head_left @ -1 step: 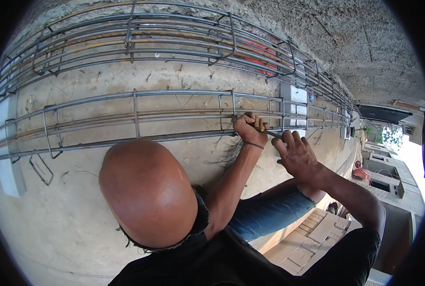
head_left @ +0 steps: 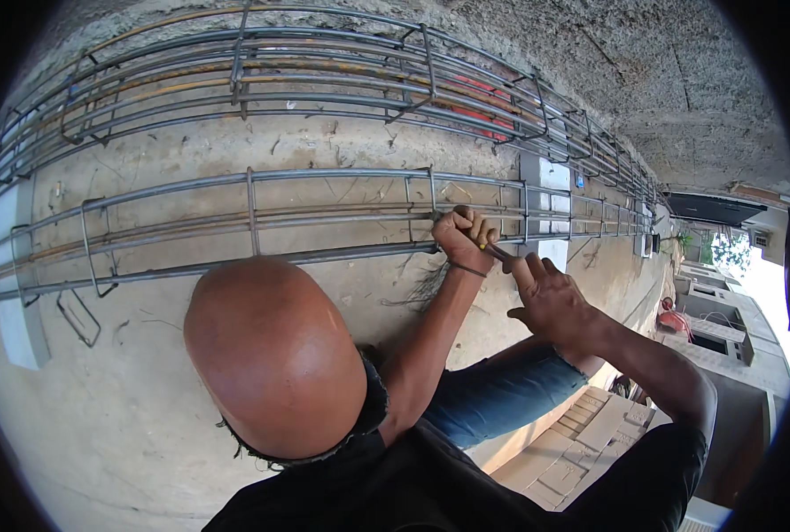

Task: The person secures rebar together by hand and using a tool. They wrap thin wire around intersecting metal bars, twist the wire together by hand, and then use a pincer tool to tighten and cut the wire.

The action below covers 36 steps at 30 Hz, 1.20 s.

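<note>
My left hand point(head_left: 464, 232) is closed in a fist beside a stirrup joint on the nearer rebar cage point(head_left: 342, 253). A dark slim tool point(head_left: 498, 254) with a small yellow spot sticks out of that fist toward my right hand point(head_left: 550, 294). Curled fingers of my right hand meet the tool's outer end, while the thumb stands apart below. The tool's working tip is hidden behind my left fist. Long steel bars run across the view, joined by square stirrups point(head_left: 252, 213).
A second rebar cage point(head_left: 324, 66) lies beyond, by a rough wall point(head_left: 643, 80). White blocks point(head_left: 550, 177) point(head_left: 21, 324) stand under the bars. A loose stirrup point(head_left: 77, 317) hangs low at left. Wire mesh point(head_left: 421, 288) and wire scraps lie on the concrete floor.
The dark tool now slants more steeply between my hands. My right fingers have shifted slightly along its end, and the right thumb sits lower and farther out. My left fist stays nearly in place.
</note>
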Available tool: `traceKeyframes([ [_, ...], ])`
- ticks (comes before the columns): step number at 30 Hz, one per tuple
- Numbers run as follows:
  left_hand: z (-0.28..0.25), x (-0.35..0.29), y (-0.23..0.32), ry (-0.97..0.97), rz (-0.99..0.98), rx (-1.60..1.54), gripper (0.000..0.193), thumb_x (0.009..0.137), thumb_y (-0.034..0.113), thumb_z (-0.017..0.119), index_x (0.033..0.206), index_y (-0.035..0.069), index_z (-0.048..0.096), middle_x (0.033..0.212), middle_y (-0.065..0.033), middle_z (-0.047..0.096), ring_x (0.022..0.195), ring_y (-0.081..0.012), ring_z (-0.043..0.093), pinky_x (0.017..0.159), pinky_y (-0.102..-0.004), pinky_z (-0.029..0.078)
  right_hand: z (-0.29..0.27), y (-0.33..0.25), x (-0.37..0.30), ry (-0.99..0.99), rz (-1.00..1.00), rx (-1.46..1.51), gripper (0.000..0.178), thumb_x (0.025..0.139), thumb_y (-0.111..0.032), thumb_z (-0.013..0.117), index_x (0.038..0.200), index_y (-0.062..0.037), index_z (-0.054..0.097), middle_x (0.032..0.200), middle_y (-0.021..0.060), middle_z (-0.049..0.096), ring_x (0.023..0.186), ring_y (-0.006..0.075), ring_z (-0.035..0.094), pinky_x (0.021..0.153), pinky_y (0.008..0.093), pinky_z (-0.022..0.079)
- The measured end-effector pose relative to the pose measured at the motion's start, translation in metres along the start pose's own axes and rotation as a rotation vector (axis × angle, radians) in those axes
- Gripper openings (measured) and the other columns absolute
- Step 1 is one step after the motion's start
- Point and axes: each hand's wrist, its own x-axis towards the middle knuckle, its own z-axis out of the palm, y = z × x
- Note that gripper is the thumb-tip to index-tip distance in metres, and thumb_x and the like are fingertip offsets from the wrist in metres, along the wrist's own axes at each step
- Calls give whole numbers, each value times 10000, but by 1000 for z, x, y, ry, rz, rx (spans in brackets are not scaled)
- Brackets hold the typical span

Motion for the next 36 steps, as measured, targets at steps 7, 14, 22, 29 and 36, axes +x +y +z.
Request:
traceKeyframes([
  [7, 39, -26, -51, -88, 3, 786, 397, 889, 441, 552, 937, 47, 565, 577, 16, 451, 495, -88, 425, 501, -242, 351, -5, 86, -28, -68, 316, 968, 289, 921, -293, 587, 892, -7, 616, 639, -10, 517, 590, 116, 447, 573, 279, 387],
  [14, 39, -41, -61, -431, -60, 783, 316, 979, 265, 468, 1071, -18, 572, 871, -96, 639, 802, -178, 636, 736, -340, 545, 35, 134, -65, 66, -34, 1655, 293, 895, -276, 604, 836, 9, 640, 803, 92, 591, 770, 174, 561, 671, 302, 467],
  [22, -17, -37, -65, 24, 52, 933, 189, 929, 141, 564, 1025, -12, 621, 860, -58, 633, 793, -142, 622, 852, -367, 544, 121, 181, -102, -165, -45, 1598, 187, 819, -124, 688, 934, 24, 690, 1162, 193, 616, 1008, 237, 608, 870, 352, 486],
  [29, -8, -26, -40, -58, -23, 945, 203, 912, 154, 590, 1047, 7, 628, 770, 6, 558, 754, -87, 540, 964, -386, 444, 185, 160, -71, 163, 161, 1069, 312, 863, -179, 665, 1110, 4, 613, 1035, 96, 655, 948, 179, 603, 861, 322, 483],
  [36, 32, -38, -42, 17, 268, 1163, 251, 891, 174, 636, 1068, -3, 648, 804, -11, 598, 744, -101, 540, 788, -291, 449, 74, 126, 22, 197, -323, 1434, 315, 897, -171, 621, 1155, 4, 576, 886, 96, 659, 853, 169, 628, 798, 306, 513],
])
